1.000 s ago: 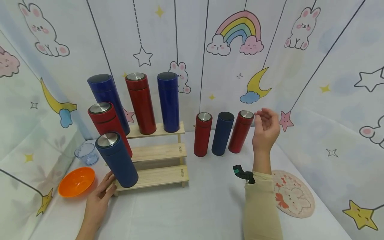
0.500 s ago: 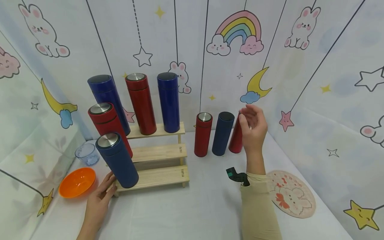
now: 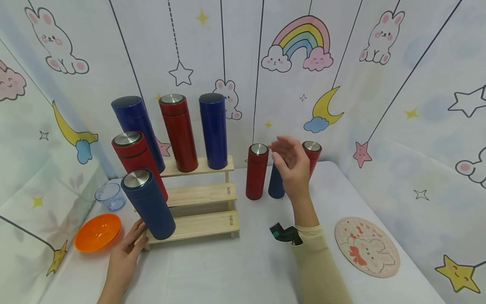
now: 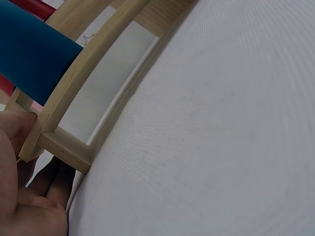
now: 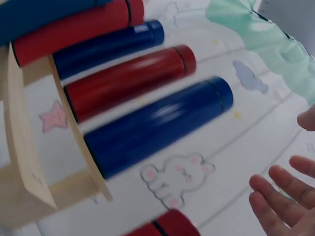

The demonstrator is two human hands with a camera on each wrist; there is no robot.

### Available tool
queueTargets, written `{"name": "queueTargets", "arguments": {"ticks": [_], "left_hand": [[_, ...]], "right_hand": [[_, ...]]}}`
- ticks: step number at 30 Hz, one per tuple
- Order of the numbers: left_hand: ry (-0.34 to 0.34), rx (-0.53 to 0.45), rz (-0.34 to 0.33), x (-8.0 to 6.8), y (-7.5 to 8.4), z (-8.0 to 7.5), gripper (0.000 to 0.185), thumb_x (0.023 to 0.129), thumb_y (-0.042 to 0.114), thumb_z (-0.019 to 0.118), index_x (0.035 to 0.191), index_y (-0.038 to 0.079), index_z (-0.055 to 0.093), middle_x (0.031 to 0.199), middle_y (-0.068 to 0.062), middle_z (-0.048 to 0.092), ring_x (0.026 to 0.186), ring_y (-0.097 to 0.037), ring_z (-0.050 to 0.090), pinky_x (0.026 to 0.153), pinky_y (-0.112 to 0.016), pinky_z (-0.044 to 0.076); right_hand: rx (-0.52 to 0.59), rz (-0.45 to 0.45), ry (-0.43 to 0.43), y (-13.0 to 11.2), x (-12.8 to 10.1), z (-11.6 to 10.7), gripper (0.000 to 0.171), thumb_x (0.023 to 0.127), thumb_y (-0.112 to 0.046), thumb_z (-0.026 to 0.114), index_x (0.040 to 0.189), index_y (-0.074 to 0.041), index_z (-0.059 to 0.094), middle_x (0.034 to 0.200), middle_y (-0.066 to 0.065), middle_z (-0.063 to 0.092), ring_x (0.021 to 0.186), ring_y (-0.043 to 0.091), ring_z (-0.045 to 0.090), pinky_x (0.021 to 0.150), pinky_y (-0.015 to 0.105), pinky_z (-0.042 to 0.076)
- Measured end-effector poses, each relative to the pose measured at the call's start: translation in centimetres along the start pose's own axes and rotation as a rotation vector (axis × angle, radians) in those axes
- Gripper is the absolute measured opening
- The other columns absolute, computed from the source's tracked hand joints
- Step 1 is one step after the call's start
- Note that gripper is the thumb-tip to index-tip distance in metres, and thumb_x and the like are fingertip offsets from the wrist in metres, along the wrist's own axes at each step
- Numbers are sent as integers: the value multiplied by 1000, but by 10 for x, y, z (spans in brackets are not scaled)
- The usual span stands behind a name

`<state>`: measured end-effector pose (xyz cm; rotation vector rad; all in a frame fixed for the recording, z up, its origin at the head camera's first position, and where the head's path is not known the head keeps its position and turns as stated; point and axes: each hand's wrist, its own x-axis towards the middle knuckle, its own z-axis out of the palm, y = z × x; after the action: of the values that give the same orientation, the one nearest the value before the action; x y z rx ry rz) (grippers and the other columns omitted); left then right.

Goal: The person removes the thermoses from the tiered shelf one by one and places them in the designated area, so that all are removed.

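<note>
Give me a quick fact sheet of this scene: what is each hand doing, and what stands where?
Left hand: rests on the table, fingers against the corner of the wooden stepped shelf
Right hand: raised, fingers loose, holding nothing, in front of the blue bottle on the table
On the shelf: five bottles, three blue and two red; nearest is the front blue bottle
On the table: two red bottles flanking the blue one
Left side: orange bowl, clear cup
Right side: round bunny mat

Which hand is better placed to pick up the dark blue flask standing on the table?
The right hand: it hovers open directly in front of the dark blue flask. The left hand rests far off, at the wooden rack.
</note>
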<state>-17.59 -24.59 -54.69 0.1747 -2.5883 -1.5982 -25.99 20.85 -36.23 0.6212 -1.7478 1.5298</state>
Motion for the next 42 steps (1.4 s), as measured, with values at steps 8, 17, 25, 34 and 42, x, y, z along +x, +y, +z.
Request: {"name": "queueTargets", "arguments": {"ticks": [8, 17, 25, 34, 42], "left_hand": [[-4, -30, 8, -1, 0, 1, 53, 115, 34, 58, 162, 10, 52, 173, -2, 38, 160, -28, 33, 101, -2, 35], [0, -24, -7, 1, 0, 1, 54, 115, 37, 57, 162, 12, 52, 173, 0, 38, 160, -28, 32, 100, -2, 35], [-2, -32, -6, 1, -1, 0, 53, 115, 36, 58, 162, 12, 52, 173, -1, 38, 160, -27, 32, 101, -2, 35], [11, -21, 24, 2, 1, -2, 53, 114, 35, 59, 161, 10, 54, 172, -2, 40, 159, -19, 34, 100, -2, 36], [5, -37, 23, 0, -1, -2, 53, 114, 34, 60, 160, 9, 54, 171, -2, 40, 158, -13, 34, 102, -2, 35]], "right_hand": [[35, 5, -170, -6, -11, 33, 47, 100, -9, 70, 144, 1, 59, 130, 21, 69, 121, 34, 69, 111, 44, 54], [99, 5, -260, -16, -17, 56, 50, 97, -9, 73, 144, 2, 58, 130, 18, 70, 122, 33, 68, 111, 46, 53], [126, 10, -325, -20, -27, 75, 51, 96, -8, 74, 143, 3, 59, 128, 17, 71, 120, 32, 69, 110, 45, 54], [148, 22, -381, -25, -32, 91, 50, 96, -12, 76, 141, 2, 60, 127, 18, 71, 120, 31, 69, 110, 45, 54], [140, 22, -460, -28, -46, 109, 49, 96, -7, 78, 142, -3, 61, 126, 17, 72, 122, 25, 68, 107, 42, 56]]}}
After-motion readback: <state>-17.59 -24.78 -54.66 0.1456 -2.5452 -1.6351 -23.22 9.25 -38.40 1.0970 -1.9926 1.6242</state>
